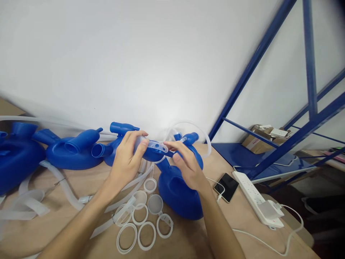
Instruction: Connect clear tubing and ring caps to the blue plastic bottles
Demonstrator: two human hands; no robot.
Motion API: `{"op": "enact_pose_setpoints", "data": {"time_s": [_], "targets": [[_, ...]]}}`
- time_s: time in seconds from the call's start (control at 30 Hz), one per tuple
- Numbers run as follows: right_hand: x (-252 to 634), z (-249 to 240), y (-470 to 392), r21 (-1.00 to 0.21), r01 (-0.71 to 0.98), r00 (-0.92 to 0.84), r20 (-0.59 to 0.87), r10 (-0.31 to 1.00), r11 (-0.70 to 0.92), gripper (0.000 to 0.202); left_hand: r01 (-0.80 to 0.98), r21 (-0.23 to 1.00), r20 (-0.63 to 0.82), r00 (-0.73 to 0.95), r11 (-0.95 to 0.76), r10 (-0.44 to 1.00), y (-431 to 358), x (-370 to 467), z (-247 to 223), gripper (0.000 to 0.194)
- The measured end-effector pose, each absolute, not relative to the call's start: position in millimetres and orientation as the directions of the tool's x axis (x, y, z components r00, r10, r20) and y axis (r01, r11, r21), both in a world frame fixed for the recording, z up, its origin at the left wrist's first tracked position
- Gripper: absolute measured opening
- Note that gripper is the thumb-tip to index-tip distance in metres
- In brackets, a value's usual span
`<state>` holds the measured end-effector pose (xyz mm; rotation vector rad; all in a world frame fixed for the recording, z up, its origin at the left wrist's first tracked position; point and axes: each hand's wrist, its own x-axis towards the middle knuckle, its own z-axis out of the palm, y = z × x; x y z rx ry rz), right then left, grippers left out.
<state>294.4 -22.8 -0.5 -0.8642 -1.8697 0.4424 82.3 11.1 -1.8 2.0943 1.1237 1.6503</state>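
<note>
My left hand (126, 154) grips a translucent white plastic cap (156, 145), whose flat strap with holes points to the right. The fingertips of my right hand (187, 163) are at the strap's far end, closed around its tip. Both hands are raised above the table, over the blue plastic urinal bottles. The nearest, a blue bottle (178, 194), lies below my right hand, partly covered by it. Just below my hands, several white rings (147, 235) and round translucent discs (155, 204) lie loose on the wood.
More blue bottles (75, 153) line the wall on the left, with clear tubes (64, 185) among them. To the right are a phone (226, 187) on a cable and a white power strip (257, 199). A blue metal rack (253, 72) holds a cardboard box (257, 140).
</note>
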Motion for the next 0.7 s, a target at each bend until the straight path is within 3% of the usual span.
{"op": "enact_pose_setpoints", "data": {"time_s": [0.07, 0.23, 0.47, 0.7], "targets": [[288.0, 2.7, -30.3, -0.635, 0.372, -0.325, 0.593, 0.736, 0.677, 0.044, 0.423, 0.585, 0.731, 0.095, -0.693, 0.675, 10.4, 84.3, -3.1, 0.033], [276.5, -3.4, -32.8, -0.787, 0.259, -0.288, 0.491, 0.822, 0.56, 0.046, 0.391, 0.592, 0.699, 0.188, -0.705, 0.69, 7.8, 86.9, -2.5, 0.036], [268.4, -15.2, -32.2, -0.708, 0.393, -0.161, 0.575, 0.802, 0.586, 0.029, 0.454, 0.668, 0.524, 0.276, -0.59, 0.806, -4.4, 87.8, 3.3, 0.045], [270.1, -15.1, -30.1, -0.798, 0.236, -0.143, 0.535, 0.832, 0.554, 0.014, 0.336, 0.697, 0.505, 0.397, -0.634, 0.766, -5.1, 84.7, 6.7, 0.03]]}}
